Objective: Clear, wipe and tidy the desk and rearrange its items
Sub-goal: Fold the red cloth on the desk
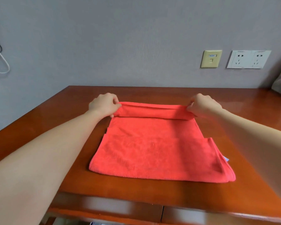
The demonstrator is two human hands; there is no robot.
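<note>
Head view: red cloth [157, 148], folded, layered, lies flat mid-tabletop [250, 114], near edge close to front edge. Far edge lifted, rolled toward person. Left hand [104, 104] pinches far-left corner; right hand [203, 105] pinches far-right corner.

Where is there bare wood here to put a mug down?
The desk is bare behind the red cloth to the wall, right of it below the sockets, and along the front edge. The middle is taken: left hand and right hand pinch the cloth's far fold.
</note>
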